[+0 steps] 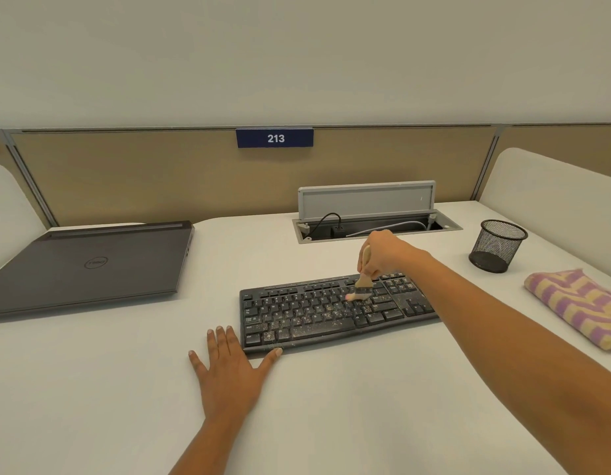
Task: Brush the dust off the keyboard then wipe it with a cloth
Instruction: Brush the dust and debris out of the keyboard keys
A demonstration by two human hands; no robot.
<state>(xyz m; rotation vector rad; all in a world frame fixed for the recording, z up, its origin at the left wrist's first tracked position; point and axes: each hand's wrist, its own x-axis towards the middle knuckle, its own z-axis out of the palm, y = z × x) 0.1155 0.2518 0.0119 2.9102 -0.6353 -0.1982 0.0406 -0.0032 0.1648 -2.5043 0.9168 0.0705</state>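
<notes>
The right hand [382, 250] is closed around the brush [363, 279], bristles down on the upper key rows of the dusty keyboard [331, 311] at mid-desk. The left hand [228, 365] lies flat and open, empty, bracing the near-left corner. Sweep in 1 direction, row by row; the cloth [574, 305] waits at right.

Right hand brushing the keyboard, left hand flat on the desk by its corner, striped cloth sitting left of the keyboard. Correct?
Not quite: the head view shows the striped cloth right of the keyboard, not left. The rest holds: right hand works the brush on the keys, left hand lies flat on the desk by the keyboard's corner.
</notes>
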